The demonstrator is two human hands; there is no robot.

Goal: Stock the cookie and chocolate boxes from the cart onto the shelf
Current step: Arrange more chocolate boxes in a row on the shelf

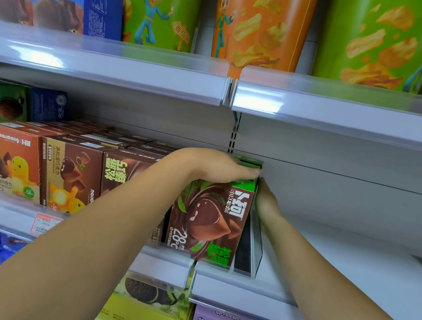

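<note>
Pressing "28°C" box (210,221), left hand (220,165) atop

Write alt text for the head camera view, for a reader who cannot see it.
Two bare hands hold a green-and-brown chocolate box at the right end of a row of brown boxes on a shop shelf: the left hand lies flat on its top, the right hand against its right side. Big chip tubs stand on the shelf above.

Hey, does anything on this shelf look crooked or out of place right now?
Yes. The green-and-brown chocolate box at the right end of the row leans to the right, out of line with the upright brown boxes beside it. The left hand lies on its top, the right hand against its side.
</note>
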